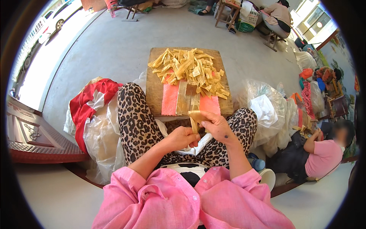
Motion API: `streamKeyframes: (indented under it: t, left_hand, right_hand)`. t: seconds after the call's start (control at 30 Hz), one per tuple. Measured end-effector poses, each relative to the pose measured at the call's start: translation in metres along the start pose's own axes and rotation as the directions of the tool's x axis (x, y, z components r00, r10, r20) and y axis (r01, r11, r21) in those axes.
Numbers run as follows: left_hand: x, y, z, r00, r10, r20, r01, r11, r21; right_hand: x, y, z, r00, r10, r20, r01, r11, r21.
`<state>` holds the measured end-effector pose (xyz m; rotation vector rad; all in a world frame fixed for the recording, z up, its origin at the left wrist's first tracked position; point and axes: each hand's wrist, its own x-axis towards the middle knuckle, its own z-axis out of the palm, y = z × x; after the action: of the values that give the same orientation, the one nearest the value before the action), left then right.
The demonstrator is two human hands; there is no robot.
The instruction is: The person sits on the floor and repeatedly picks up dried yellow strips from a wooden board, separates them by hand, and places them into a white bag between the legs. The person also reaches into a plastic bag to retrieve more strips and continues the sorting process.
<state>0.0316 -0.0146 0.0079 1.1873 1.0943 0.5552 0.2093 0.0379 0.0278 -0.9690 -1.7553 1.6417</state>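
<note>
Between my two hands is a flat yellow-tan strip, folded wide at its upper end (197,115). My right hand (216,125) pinches that folded end between thumb and fingers. Lower down, my left hand (184,136) grips the narrow tail of the same strip. Just beyond my hands stands a worn wooden board (154,100), bearing a loose heap of similar dry strips (188,64). Partly under the heap lies a pink cloth (170,100). On the cloth rests a block wrapped in clear tape or film (183,98), close to my right hand.
Plastic bags (105,137) and a red cloth (97,100) lie at my left knee. More plastic bags (263,111) crowd my right knee, with a blue-capped bottle (258,164) nearby. A person in pink (323,156) sits at right. Others sit on stools (276,38) across the floor.
</note>
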Motion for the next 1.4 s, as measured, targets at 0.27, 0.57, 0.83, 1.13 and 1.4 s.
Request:
streamKeyframes:
  t: [0.27,0.57,0.83,1.13,1.4]
  left_hand:
    - [0.002,-0.006,-0.018,1.0,-0.013,0.002,0.013,0.907,-0.421]
    - [0.015,-0.019,-0.003,0.98,0.041,-0.193,-0.117,0.907,-0.405]
    - [0.01,-0.007,-0.003,0.81,0.442,-0.385,-0.426,0.895,0.129]
    - [0.015,-0.022,-0.005,0.881,0.373,-0.292,-0.238,0.882,0.408]
    - [0.022,-0.033,-0.007,0.965,0.042,-0.258,-0.064,0.995,-0.08]
  right_hand:
    - [0.0,0.044,0.006,0.982,0.187,0.008,-0.186,0.97,0.153]
    - [-0.006,0.053,0.011,0.993,0.098,0.073,-0.122,0.799,0.589]
    - [-0.001,0.051,0.016,0.977,0.151,0.147,-0.203,0.475,0.856]
    - [-0.002,0.063,0.014,0.94,0.335,0.065,-0.307,0.746,0.592]
    - [-0.008,0.056,0.023,0.983,0.162,-0.088,-0.166,0.985,-0.049]
